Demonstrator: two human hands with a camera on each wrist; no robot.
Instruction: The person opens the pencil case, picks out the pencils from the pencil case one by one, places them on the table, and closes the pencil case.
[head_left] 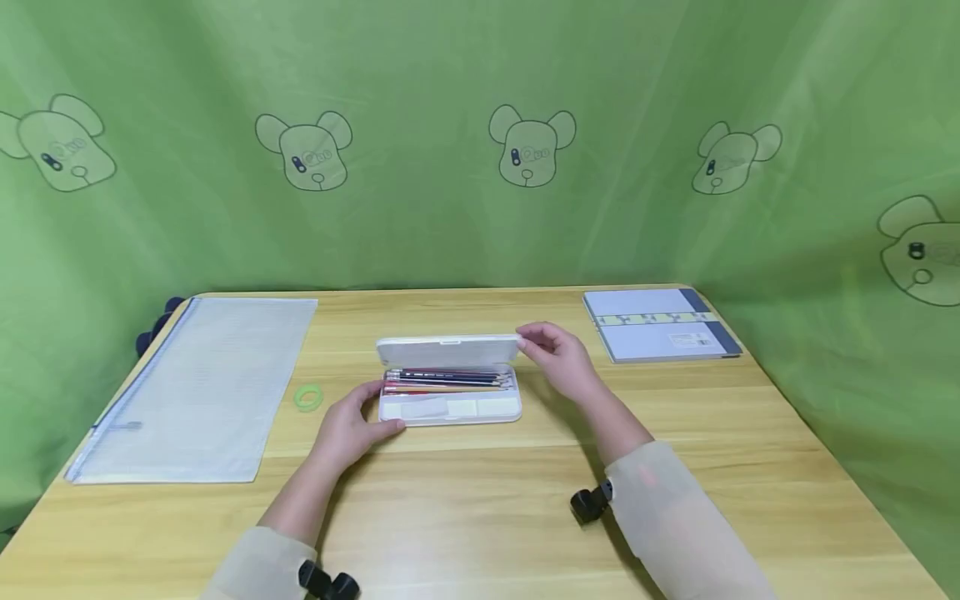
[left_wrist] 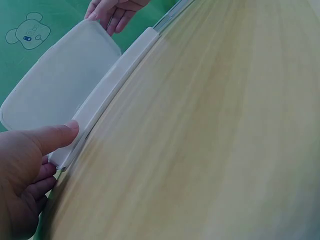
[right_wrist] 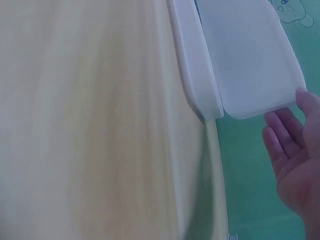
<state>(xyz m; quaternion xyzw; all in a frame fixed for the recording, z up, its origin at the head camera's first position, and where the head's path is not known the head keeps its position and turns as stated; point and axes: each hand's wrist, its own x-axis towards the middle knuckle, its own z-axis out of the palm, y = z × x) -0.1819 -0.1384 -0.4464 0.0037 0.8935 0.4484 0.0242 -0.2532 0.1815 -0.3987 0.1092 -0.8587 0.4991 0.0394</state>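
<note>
A white plastic pencil case [head_left: 450,419] lies on the table with its lid [head_left: 450,348] raised on the far side. Several pencils [head_left: 446,380] are in its back section; whitish pieces lie in the front section. My left hand [head_left: 348,429] grips the case's left end, thumb on the front edge and fingers round the side, as the left wrist view also shows. At the lid's upper right corner, my right hand [head_left: 558,358] pinches the edge between thumb and fingers. In the right wrist view the lid [right_wrist: 255,55] stands tilted up from the case.
Left of the case lies a green ring [head_left: 308,388], beside a large translucent zip pouch [head_left: 202,392]. A notebook [head_left: 660,302] with a patterned band rests at the back right of the wooden table [head_left: 480,517]. Green curtain [head_left: 420,233] hangs behind and at the sides.
</note>
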